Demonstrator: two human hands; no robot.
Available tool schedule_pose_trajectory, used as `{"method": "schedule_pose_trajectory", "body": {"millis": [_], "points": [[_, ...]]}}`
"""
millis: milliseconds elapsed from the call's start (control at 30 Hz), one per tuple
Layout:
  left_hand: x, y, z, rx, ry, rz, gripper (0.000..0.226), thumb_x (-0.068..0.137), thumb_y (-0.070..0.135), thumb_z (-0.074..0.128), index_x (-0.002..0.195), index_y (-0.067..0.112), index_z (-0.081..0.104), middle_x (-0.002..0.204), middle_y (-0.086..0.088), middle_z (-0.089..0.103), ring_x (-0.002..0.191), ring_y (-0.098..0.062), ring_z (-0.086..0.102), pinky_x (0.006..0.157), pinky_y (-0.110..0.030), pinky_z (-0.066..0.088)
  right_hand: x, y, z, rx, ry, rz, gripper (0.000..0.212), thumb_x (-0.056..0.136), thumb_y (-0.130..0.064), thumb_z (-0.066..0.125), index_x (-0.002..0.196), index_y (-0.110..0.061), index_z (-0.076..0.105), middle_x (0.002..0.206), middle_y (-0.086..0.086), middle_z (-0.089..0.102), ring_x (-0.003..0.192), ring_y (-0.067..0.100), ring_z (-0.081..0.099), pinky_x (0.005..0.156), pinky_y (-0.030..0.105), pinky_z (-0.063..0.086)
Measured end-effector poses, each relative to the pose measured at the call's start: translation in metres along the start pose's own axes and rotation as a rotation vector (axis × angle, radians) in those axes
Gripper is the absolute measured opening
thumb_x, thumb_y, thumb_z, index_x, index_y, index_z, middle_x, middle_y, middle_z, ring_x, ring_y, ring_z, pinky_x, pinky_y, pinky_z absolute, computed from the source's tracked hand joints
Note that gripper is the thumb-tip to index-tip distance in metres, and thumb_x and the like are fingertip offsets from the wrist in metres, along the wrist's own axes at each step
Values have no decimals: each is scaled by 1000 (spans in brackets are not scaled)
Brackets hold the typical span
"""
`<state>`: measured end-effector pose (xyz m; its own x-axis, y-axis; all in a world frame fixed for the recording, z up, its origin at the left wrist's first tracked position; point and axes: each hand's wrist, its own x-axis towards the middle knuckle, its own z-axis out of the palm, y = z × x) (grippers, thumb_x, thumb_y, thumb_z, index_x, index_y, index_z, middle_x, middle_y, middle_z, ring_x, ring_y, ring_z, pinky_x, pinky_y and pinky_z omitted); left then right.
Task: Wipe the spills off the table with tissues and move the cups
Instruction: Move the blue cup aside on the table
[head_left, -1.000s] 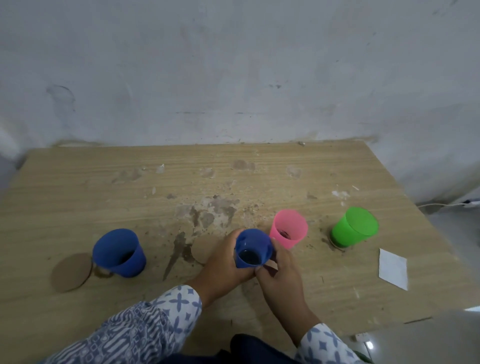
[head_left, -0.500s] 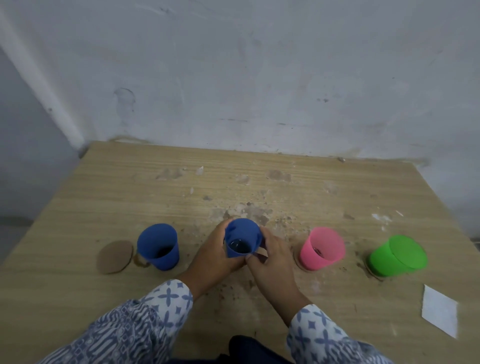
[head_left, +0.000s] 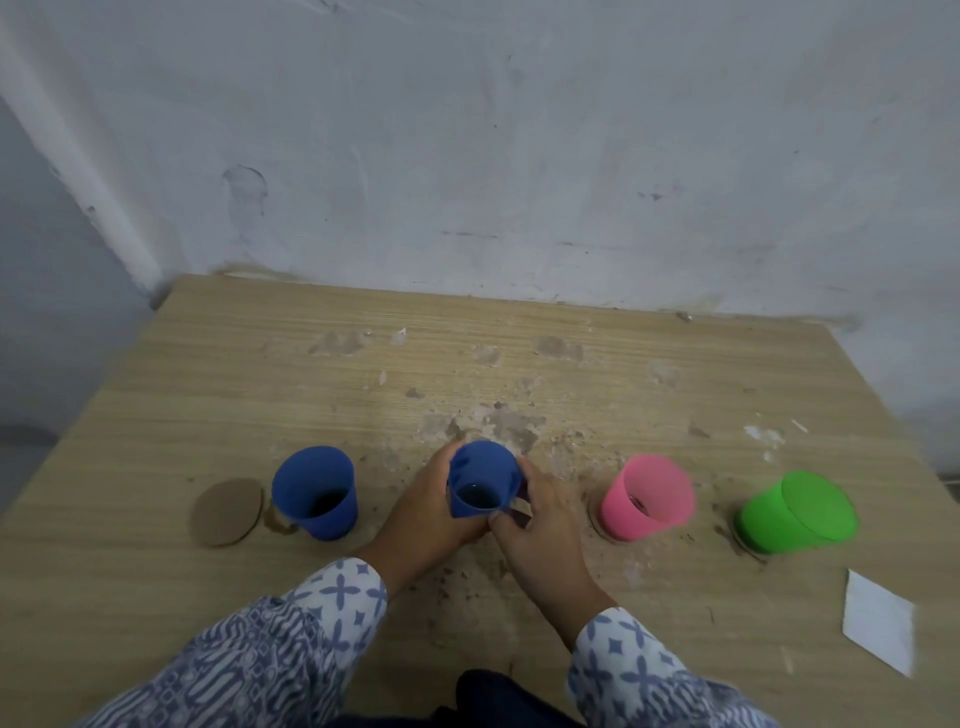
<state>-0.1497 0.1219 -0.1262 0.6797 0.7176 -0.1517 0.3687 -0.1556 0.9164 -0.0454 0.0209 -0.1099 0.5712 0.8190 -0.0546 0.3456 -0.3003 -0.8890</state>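
Note:
My left hand grips a blue cup with dark liquid in it, near the table's middle front. My right hand curls round the cup's right side, and a small brown edge shows between its thumb and fingers. A second blue cup stands to the left with a brown wet ring at its base. To the right are a pink cup and a green cup with a lid. A white tissue lies at the front right.
A round brown coaster lies left of the second blue cup. The wooden table has worn, stained patches behind the held cup and brown specks in front of it. A grey wall rises behind the far edge.
The held blue cup has moved left, away from the pink cup, with both hands still on it. The brown disc seen beside my left hand a second ago is now hidden.

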Motion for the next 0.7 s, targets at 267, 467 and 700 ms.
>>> {"method": "schedule_pose_trajectory", "body": {"millis": [267, 467, 700], "points": [[4, -6, 1, 33, -13, -13, 76, 80, 28, 74, 138, 31, 26, 122, 20, 39, 114, 2, 42, 81, 2, 33, 0, 1, 2, -26, 10, -12, 57, 82, -15, 60, 135, -24, 40, 126, -3, 46, 111, 6, 49, 88, 23, 50], [2, -4, 3, 20, 8, -23, 83, 71, 42, 78, 135, 32, 27, 128, 17, 44, 114, 2, 44, 88, -1, 33, -1, 1, 3, -48, 10, -9, 57, 83, -18, 61, 135, -25, 39, 128, -4, 46, 112, 6, 48, 90, 27, 50], [-10, 3, 0, 37, 4, 17, 108, 73, 39, 79, 151, 23, 6, 155, 3, 21, 140, -13, 26, 110, -29, 28, -5, -5, 1, -123, 12, 16, 63, 84, -21, 61, 139, -22, 31, 133, -1, 41, 119, 12, 44, 97, 37, 46]]}}
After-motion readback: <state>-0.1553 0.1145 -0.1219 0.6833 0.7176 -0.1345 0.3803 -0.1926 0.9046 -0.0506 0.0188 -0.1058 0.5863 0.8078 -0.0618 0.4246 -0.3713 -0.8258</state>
